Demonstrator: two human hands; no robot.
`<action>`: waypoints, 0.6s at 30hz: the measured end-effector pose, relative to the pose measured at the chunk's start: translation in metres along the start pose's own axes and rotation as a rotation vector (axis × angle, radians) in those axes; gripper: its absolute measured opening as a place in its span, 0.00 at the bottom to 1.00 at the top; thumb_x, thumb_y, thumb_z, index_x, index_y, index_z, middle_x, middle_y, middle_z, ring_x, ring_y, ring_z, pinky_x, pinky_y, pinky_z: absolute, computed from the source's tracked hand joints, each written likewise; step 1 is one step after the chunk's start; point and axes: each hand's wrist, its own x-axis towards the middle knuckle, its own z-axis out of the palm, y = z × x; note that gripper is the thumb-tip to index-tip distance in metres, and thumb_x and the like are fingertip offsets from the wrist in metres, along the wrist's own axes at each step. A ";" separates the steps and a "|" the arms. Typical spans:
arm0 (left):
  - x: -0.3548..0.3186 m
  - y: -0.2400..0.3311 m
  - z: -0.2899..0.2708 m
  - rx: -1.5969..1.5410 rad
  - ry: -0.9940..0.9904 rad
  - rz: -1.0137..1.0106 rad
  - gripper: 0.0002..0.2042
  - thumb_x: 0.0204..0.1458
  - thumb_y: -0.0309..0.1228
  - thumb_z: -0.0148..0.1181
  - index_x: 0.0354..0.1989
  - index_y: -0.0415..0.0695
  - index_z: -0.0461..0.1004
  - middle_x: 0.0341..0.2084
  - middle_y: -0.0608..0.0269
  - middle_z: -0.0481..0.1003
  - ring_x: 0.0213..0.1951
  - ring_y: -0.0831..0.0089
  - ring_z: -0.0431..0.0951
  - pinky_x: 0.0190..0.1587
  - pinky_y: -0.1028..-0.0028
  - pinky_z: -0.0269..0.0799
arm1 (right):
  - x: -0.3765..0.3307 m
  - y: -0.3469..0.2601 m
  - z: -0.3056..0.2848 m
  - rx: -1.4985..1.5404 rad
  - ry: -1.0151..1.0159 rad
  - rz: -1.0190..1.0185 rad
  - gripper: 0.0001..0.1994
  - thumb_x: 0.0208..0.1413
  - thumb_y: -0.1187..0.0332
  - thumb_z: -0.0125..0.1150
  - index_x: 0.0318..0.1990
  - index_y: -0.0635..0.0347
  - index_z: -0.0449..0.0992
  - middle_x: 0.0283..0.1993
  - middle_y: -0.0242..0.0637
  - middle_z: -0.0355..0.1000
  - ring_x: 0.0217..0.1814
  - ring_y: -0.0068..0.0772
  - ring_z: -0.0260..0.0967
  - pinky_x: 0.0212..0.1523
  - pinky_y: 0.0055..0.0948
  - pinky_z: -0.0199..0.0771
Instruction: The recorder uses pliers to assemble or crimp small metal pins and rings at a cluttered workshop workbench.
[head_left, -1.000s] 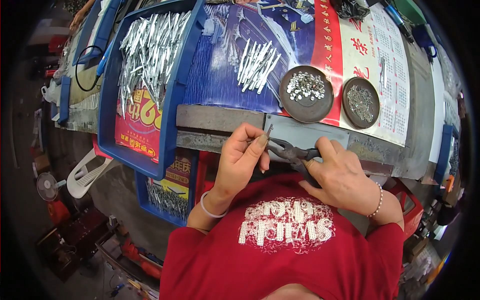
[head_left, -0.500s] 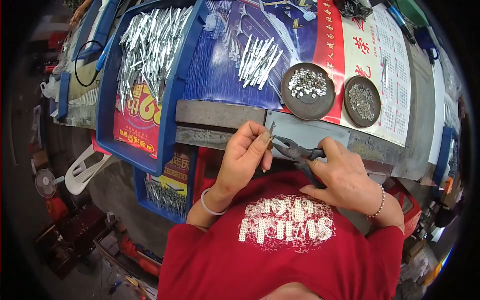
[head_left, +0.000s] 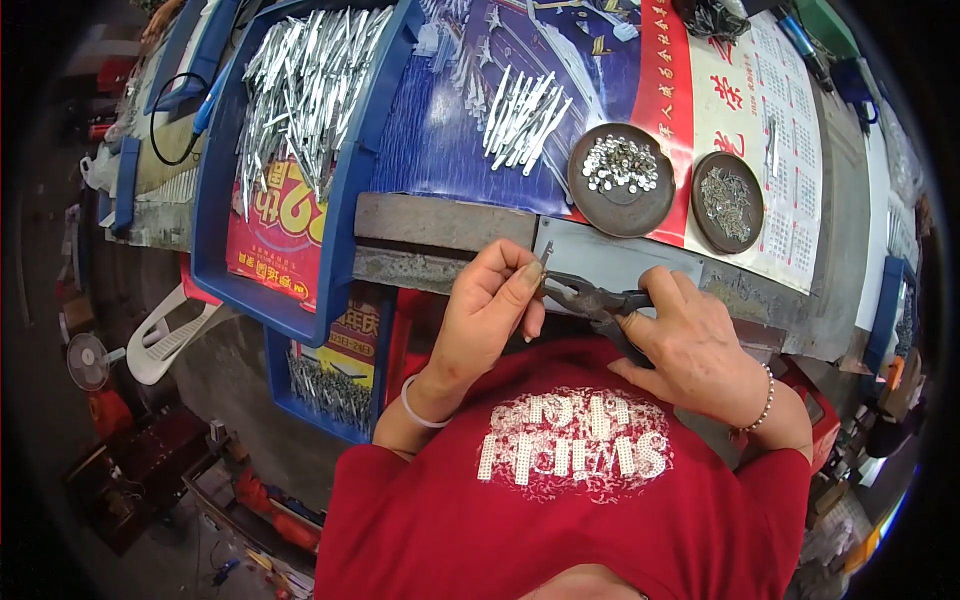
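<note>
At the workbench (head_left: 440,222) edge, my right hand (head_left: 692,338) is wrapped, my left hand (head_left: 488,308) pinched: the first round pliers (head_left: 588,300), the second on a slim metal piece (head_left: 546,253) by their nose. I'd best hold that pinch steady, nose square; its bite I can't tell.

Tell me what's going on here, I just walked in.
A person in a red shirt is at a bench. The left hand pinches a thin metal piece; the right hand grips dark pliers, their tips close to it. Beyond lie a pile of silvery strips, a dish of round bits and a dish of thin bits. A blue tray of similar strips is to the left.
</note>
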 end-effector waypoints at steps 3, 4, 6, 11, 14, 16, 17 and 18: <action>0.000 0.002 0.000 -0.019 0.015 -0.016 0.07 0.65 0.31 0.50 0.39 0.40 0.66 0.25 0.68 0.69 0.21 0.83 0.68 0.24 0.83 0.63 | 0.002 -0.001 -0.002 -0.010 -0.009 -0.004 0.20 0.38 0.59 0.74 0.37 0.61 0.78 0.44 0.45 0.61 0.46 0.45 0.65 0.39 0.39 0.72; 0.000 0.002 0.000 -0.025 0.019 -0.018 0.07 0.66 0.31 0.50 0.39 0.40 0.66 0.25 0.68 0.69 0.21 0.83 0.68 0.23 0.83 0.62 | 0.002 -0.001 -0.002 -0.012 -0.011 -0.006 0.20 0.38 0.59 0.74 0.37 0.61 0.78 0.44 0.45 0.61 0.46 0.45 0.65 0.39 0.39 0.72; -0.001 0.002 -0.002 -0.027 0.010 -0.019 0.07 0.66 0.31 0.50 0.39 0.41 0.66 0.24 0.68 0.70 0.21 0.83 0.68 0.23 0.83 0.62 | 0.003 -0.001 -0.003 -0.016 -0.014 -0.010 0.20 0.38 0.59 0.74 0.38 0.61 0.78 0.44 0.45 0.61 0.46 0.45 0.65 0.39 0.39 0.72; -0.002 -0.002 -0.004 -0.116 0.026 -0.007 0.06 0.64 0.31 0.52 0.39 0.41 0.68 0.25 0.66 0.71 0.17 0.82 0.67 0.18 0.83 0.59 | 0.003 -0.005 -0.004 -0.019 -0.026 0.001 0.20 0.37 0.59 0.75 0.38 0.60 0.78 0.45 0.45 0.61 0.46 0.45 0.65 0.39 0.40 0.72; -0.004 -0.001 -0.004 -0.132 0.017 0.002 0.06 0.64 0.31 0.52 0.39 0.41 0.68 0.25 0.66 0.71 0.18 0.82 0.67 0.19 0.83 0.60 | 0.004 -0.006 -0.002 -0.017 -0.018 -0.010 0.20 0.38 0.59 0.75 0.38 0.59 0.78 0.45 0.45 0.61 0.45 0.45 0.65 0.39 0.40 0.71; -0.005 0.002 -0.002 -0.077 0.006 0.009 0.07 0.66 0.31 0.50 0.39 0.41 0.66 0.23 0.68 0.70 0.20 0.83 0.68 0.23 0.83 0.62 | 0.004 -0.007 -0.001 -0.020 -0.008 -0.016 0.19 0.38 0.60 0.74 0.37 0.60 0.78 0.44 0.45 0.61 0.45 0.45 0.65 0.38 0.40 0.71; -0.006 0.002 -0.003 -0.077 0.005 0.008 0.07 0.66 0.31 0.50 0.39 0.41 0.66 0.23 0.68 0.70 0.20 0.83 0.68 0.23 0.83 0.62 | 0.003 -0.007 0.000 -0.024 0.002 -0.020 0.18 0.38 0.61 0.74 0.37 0.60 0.78 0.44 0.45 0.61 0.45 0.45 0.65 0.38 0.40 0.71; -0.007 0.001 -0.003 -0.032 0.005 0.023 0.07 0.66 0.31 0.50 0.39 0.40 0.66 0.22 0.68 0.69 0.20 0.83 0.68 0.24 0.83 0.62 | 0.003 -0.008 0.001 -0.023 0.003 -0.018 0.18 0.38 0.61 0.74 0.37 0.60 0.78 0.44 0.45 0.61 0.45 0.45 0.65 0.38 0.40 0.71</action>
